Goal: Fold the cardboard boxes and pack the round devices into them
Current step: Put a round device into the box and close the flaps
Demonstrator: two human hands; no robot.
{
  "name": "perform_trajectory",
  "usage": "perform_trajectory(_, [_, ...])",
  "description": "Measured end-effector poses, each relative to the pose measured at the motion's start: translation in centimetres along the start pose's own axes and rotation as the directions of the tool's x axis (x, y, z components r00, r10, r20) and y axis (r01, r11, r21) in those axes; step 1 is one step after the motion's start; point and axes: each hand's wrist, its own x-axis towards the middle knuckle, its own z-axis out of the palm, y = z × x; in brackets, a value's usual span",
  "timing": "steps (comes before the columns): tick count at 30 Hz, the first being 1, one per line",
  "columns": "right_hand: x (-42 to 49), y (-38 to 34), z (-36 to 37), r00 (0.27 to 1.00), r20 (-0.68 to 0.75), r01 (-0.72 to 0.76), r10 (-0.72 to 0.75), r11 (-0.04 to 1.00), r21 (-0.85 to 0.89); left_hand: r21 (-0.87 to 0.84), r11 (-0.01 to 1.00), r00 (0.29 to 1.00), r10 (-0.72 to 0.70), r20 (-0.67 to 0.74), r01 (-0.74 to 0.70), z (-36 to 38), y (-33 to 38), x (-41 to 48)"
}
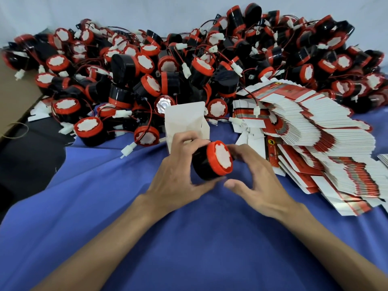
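Left hand grips round device; open blue cloth below, box behind.

A pale, bluish-white wall runs flat and plain along the top of the view. The bench is spread with a deep blue cloth, which lies in soft wrinkles and ends in a ragged edge on the left. Beyond that edge shows a dark, near-black surface. A sheet of brown cardboard slants in from the left border, with a thin loop of string at its lower edge. The light is even and soft, casting only faint shadows.
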Motion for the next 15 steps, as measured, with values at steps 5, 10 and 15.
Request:
perform_trajectory(5, [-0.4, -1.5, 2.0, 0.994, -0.11, -0.015, 0.011, 0.999, -0.039, 0.193, 0.98, 0.997, 0.064, -0.038, -0.055, 0.2, 0.1, 0.0])
perform_trajectory(10, [-0.1, -0.7, 1.1, 0.97, -0.186, 0.153, -0.157, 0.988, -0.037, -0.13, 0.99, 0.995, 0.068, 0.068, -0.059, 0.5, 0.0, -0.4])
perform_trajectory(15, [0.0, 1.0, -0.8, 0.879, -0.032, 0.453, -0.475, 0.855, -0.252, -0.262, 0.962, 0.987, -0.03, 0.159, 0.071, 0.2, -0.3, -0.6])
